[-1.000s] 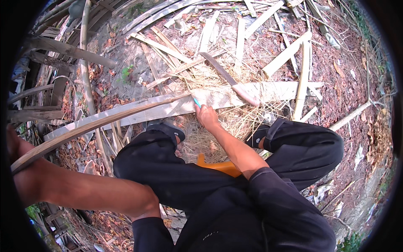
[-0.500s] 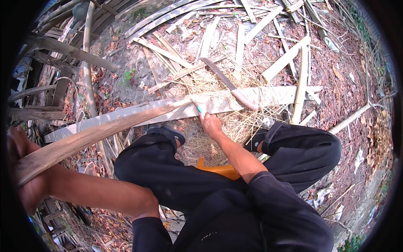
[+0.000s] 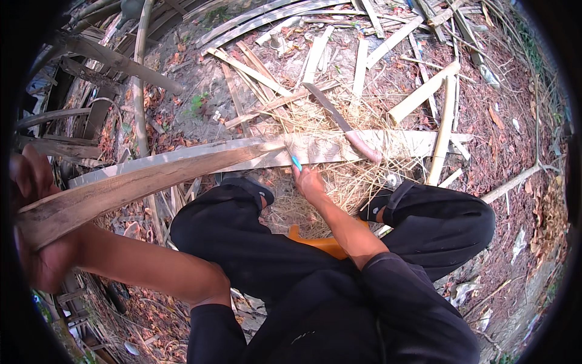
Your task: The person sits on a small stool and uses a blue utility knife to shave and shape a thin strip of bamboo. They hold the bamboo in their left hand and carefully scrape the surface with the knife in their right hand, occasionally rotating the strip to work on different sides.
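My left hand point(image 3: 39, 224) is wrapped round the near end of a long brown wooden plank point(image 3: 145, 179), held slanting up from the lower left. Its far, narrower end rests on a pale flat board point(image 3: 309, 148) lying across the ground. My right hand point(image 3: 310, 184) pinches a small turquoise pen-like stick point(image 3: 296, 162), its tip just beside that narrow end; whether it touches the wood I cannot tell. A machete point(image 3: 345, 124) with a dark blade and a brown handle lies across the pale board, right of my right hand.
Straw-like shavings point(image 3: 351, 185) lie around the board. Beyond it are scattered wooden strips point(image 3: 315, 57), and short poles point(image 3: 424, 94) lie to the right. Stacked timber point(image 3: 115, 57) crowds the far left. An orange seat point(image 3: 324, 244) shows between my black-trousered legs point(image 3: 418, 224).
The brown plank has turned slightly in my left hand, showing more of its broad face. My right hand stays by its narrow end with the turquoise stick, and the whole view has shifted a little.
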`<state>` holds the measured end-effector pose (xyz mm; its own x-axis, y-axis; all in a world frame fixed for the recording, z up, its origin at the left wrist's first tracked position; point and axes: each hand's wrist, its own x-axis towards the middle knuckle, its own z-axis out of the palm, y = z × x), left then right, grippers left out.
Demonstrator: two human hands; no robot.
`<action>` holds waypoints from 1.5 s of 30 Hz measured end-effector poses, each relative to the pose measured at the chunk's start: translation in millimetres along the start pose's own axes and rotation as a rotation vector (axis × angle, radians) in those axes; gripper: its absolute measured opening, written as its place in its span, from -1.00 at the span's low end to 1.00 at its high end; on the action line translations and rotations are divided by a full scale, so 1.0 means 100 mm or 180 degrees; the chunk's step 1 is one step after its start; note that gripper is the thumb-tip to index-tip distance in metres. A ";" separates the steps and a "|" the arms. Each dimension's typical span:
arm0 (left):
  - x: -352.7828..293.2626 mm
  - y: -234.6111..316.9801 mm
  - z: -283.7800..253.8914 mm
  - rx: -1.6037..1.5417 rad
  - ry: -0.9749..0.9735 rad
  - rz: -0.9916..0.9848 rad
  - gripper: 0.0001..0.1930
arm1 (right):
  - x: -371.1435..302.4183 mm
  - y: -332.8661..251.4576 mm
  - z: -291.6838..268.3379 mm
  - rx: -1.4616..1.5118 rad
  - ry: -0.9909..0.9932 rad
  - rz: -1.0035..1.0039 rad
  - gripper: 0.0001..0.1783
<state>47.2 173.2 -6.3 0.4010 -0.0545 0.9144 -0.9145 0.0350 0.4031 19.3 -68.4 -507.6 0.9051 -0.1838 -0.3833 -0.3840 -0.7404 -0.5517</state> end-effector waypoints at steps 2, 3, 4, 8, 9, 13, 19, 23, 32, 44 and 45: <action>0.03 0.08 -0.16 -0.0225 -0.0050 -0.0349 -0.57 | -0.01 -0.07 0.00 -0.0003 0.0146 0.0009 -0.37; 0.06 0.09 -0.14 -0.0582 -0.0236 -0.0673 -0.58 | 0.04 0.03 -0.02 0.0595 -0.0246 0.0223 -0.36; -0.04 0.10 -0.04 -0.0207 0.0011 -0.0610 -0.59 | 0.04 0.02 -0.09 0.1171 -0.0718 0.0374 -0.35; -0.08 -0.04 -0.05 -0.0063 0.0171 -0.0635 -0.68 | 0.13 0.31 -0.69 0.2203 -0.1866 0.0743 -0.34; -0.06 -0.08 0.02 -0.0015 0.0209 -0.0587 -0.68 | 0.19 0.35 -0.79 0.1667 -0.1596 0.0490 -0.36; -0.04 -0.18 0.34 0.0819 0.0721 -0.0224 -0.55 | 0.05 -0.44 -1.61 0.1309 -0.0853 -0.0456 -0.45; 0.07 -0.02 0.52 0.2567 0.1528 0.0043 -0.57 | -1.53 -2.13 -2.98 0.1895 -0.0913 -0.2412 -0.67; 0.04 0.09 0.79 0.2823 0.1580 0.0224 -0.58 | -2.07 -2.40 -3.15 0.2521 -0.0416 -0.3181 -0.78; -0.05 0.31 1.02 0.2752 0.1386 -0.0078 -0.57 | -2.44 -2.44 -3.35 0.2154 0.0001 -0.3488 -0.85; 0.02 0.27 0.91 0.2949 0.0990 0.0115 -0.60 | -2.42 -2.43 -3.41 0.1434 0.0337 -0.3402 -0.83; 0.04 0.24 0.90 0.2943 0.1006 0.0077 -0.60 | -2.41 -2.46 -3.45 0.1421 0.0344 -0.3425 -0.82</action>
<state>21.4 84.0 3.7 0.2541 0.2107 0.9439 -0.5503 -0.7711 0.3203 -41.7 -65.1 -24.3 0.8050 0.3296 0.4933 0.5795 -0.2586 -0.7728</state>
